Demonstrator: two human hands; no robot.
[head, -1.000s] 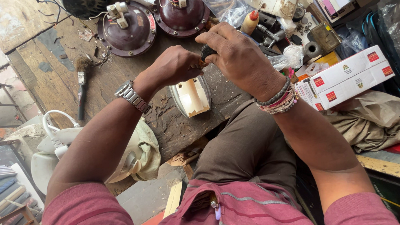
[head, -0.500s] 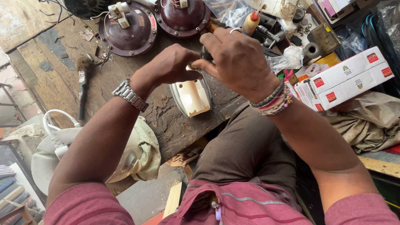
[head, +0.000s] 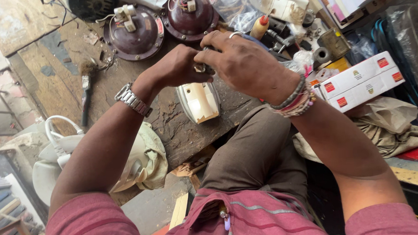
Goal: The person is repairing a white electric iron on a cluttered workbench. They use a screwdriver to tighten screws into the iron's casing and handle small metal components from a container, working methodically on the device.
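Note:
My left hand (head: 176, 67) and my right hand (head: 246, 64) meet just above a white, iron-shaped appliance shell (head: 200, 101) lying on the worn wooden bench (head: 43, 87). Both hands' fingers pinch a small dark part (head: 206, 67), which they mostly hide. There is a metal watch on my left wrist and bead bracelets on my right. A ring shows on one right finger.
Two maroon domed housings (head: 132, 34) (head: 190, 15) with white terminals sit at the back. A brush (head: 86, 87) lies to the left and an orange-tipped bottle (head: 261, 26) to the right. White-and-red boxes (head: 357, 80) and a crumpled cloth (head: 388, 128) lie on the right, a white fan (head: 56, 162) lower left.
Both hands stay together over the white shell. The right hand has edged slightly left and the fingers have shifted around the small part.

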